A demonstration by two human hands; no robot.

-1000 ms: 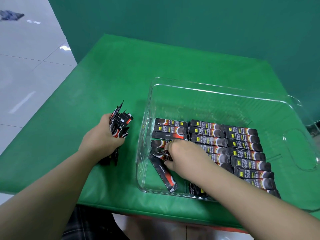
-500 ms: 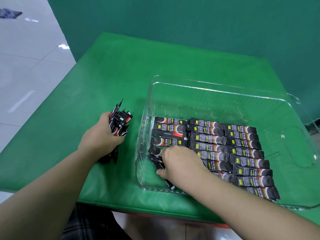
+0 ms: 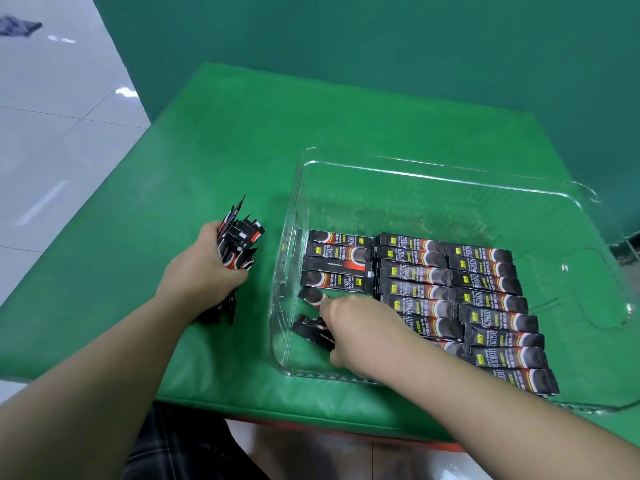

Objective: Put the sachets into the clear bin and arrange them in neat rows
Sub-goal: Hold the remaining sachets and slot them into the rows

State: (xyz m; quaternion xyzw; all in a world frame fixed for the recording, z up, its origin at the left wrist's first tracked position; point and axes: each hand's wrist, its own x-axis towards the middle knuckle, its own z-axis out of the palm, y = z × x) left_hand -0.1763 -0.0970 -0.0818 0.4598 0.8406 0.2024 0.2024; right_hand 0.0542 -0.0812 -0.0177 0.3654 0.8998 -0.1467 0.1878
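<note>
A clear bin (image 3: pixel 450 174) stands on the green table and holds black-and-red sachets (image 3: pixel 485 299) laid flat in three columns. My right hand (image 3: pixel 360 327) is inside the bin at the near end of the left column, fingers closed on a tilted sachet (image 3: pixel 311 329). Another sachet (image 3: pixel 311 296) lies just behind it, half hidden by my fingers. My left hand (image 3: pixel 201 275) rests on the table left of the bin, gripping an upright bundle of sachets (image 3: pixel 239 240).
The green table (image 3: pixel 207 150) ends close to me along a red front edge (image 3: pixel 311 426). A green wall rises behind it. White tiled floor (image 3: pixel 52 116) lies to the left. The far half of the bin holds no sachets.
My right hand has drawn the tilted sachet up toward the left column, so less of it shows. The left hand and its bundle have stayed put.
</note>
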